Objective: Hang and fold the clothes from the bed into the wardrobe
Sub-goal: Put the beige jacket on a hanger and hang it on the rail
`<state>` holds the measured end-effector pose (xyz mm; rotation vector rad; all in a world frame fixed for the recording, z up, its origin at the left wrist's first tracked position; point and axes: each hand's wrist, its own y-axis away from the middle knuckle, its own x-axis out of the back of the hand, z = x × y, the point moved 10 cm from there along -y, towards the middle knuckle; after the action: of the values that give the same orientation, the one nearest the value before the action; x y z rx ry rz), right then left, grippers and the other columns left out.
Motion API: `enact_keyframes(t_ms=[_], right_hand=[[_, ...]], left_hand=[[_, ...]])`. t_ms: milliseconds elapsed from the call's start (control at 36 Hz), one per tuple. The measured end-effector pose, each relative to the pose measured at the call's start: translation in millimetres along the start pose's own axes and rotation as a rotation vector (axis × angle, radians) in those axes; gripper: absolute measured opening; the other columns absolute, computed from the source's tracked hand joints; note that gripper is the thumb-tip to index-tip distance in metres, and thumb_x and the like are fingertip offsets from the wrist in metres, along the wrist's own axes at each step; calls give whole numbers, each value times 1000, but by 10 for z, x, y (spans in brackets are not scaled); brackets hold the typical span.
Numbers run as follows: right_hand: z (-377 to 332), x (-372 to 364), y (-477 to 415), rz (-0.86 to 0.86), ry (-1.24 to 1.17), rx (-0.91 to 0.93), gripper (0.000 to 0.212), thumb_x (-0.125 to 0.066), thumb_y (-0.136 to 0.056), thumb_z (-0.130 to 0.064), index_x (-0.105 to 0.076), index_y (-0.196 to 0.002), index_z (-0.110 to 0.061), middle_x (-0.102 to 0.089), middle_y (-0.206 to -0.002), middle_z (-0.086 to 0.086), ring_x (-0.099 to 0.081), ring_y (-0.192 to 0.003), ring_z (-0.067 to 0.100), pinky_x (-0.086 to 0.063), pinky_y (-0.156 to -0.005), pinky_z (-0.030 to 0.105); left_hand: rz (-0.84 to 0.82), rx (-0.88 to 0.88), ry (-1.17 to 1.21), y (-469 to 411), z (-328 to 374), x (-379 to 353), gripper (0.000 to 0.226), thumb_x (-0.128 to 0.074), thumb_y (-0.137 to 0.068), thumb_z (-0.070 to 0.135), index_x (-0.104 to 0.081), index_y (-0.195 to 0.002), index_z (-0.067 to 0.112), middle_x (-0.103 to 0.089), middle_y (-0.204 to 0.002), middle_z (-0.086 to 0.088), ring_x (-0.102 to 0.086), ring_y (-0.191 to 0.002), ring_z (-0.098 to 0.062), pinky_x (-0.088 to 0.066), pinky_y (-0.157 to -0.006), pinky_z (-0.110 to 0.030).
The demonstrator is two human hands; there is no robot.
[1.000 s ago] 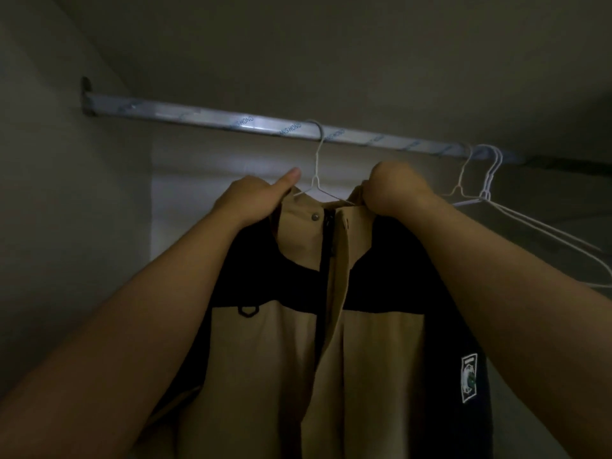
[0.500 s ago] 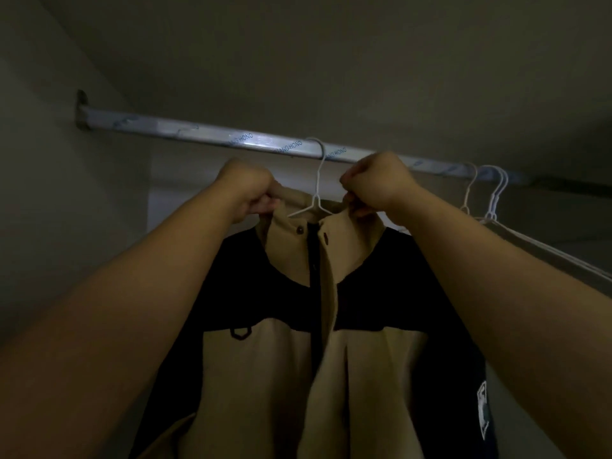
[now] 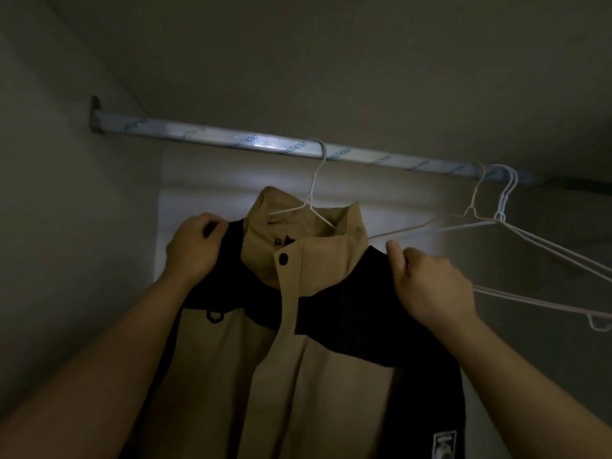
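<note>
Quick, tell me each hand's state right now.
Left hand: grips the jacket at one shoulder.
Right hand: grips its other shoulder.

matt cloth jacket [image 3: 324, 376], thin wire hanger [image 3: 313, 197], glossy metal rail [image 3: 265, 145]

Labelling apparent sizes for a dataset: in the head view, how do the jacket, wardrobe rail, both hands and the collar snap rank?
1. jacket, fills the lower frame.
2. wardrobe rail, by length.
3. left hand and right hand: alike, unranked; the right looks nearer.
4. collar snap.
</note>
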<state>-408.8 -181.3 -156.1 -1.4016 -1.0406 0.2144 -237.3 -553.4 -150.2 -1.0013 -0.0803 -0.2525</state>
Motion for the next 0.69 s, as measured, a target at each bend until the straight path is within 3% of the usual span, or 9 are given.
enact_keyframes(t_ms=[56,111,194,278,389,444,500,583,694], right_hand=[[116,-154,47,-113,-211,-17,65,-18,-96,-67,-48,-68,-16,-60,-68,10,-59,-67,33,-41,-60,36],[145,-163,55,-132,-353,19,65,-22,-93,-68,-45,-63,-15,-52,-57,4,-53,-55,23,-33,-53,33],[133,-111,18,-140,-323,117,62,-26,-88,-74,-51,-71,-19,-57,-61,2,-55,-58,20,-38,-53,34],[138,-50,-68,-182,-231,182,63,-29,-82,-77,-54,-79,-20,-59,-67,3,-57,-64,21,-46,-58,37],[241,118,-259,-142,-165,223,60,-24,-85,-73,-53,-72,-22,-56,-65,1,-56,-64,23,-47,-61,39],[273,200,-354,-111,-198,239,54,-26,-88,-70,-51,-65,-27,-54,-61,-7,-54,-59,15,-43,-57,33],[264,227,-413,-110,-231,258,48,-29,-90,-66,-48,-63,-32,-50,-57,-11,-51,-54,5,-35,-53,27],[174,176,-396,-112,-163,350,40,-30,-94,-61,-43,-64,-38,-48,-56,-12,-48,-52,1,-32,-52,25],[177,161,-371,-45,-110,369,39,-32,-97,-55,-36,-64,-35,-47,-56,-8,-51,-52,19,-33,-57,31]], left_hand=[[16,-22,-33,0,-67,7,20,-44,-104,35,-61,-97,25,-62,-101,1,-59,-89,-16,-40,-68,-22],[1,25,-55,31,-211,-10,27,-36,-106,41,-57,-100,25,-61,-99,1,-58,-88,-18,-40,-67,-25],[3,15,-184,81,-348,18,38,-28,-106,48,-51,-91,22,-60,-91,-2,-55,-82,-23,-41,-72,-35],[68,-89,-287,75,-306,126,45,-28,-106,46,-48,-80,16,-54,-77,-5,-54,-74,-30,-39,-64,-36],[215,-162,-425,27,-251,342,44,-39,-105,41,-56,-83,7,-59,-83,-24,-58,-76,-42,-46,-66,-44],[278,-165,-447,50,-260,420,43,-43,-105,37,-55,-79,4,-58,-81,-27,-57,-75,-45,-43,-65,-45],[268,-99,-391,75,-375,420,45,-43,-106,37,-52,-75,5,-58,-80,-28,-57,-74,-44,-38,-63,-41],[183,120,-291,142,-742,342,56,-36,-106,45,-55,-73,5,-63,-84,-28,-61,-79,-43,-43,-70,-41],[-43,395,-246,201,-1094,134,70,-27,-106,50,-61,-73,-1,-65,-89,-27,-63,-87,-39,-43,-79,-40]])
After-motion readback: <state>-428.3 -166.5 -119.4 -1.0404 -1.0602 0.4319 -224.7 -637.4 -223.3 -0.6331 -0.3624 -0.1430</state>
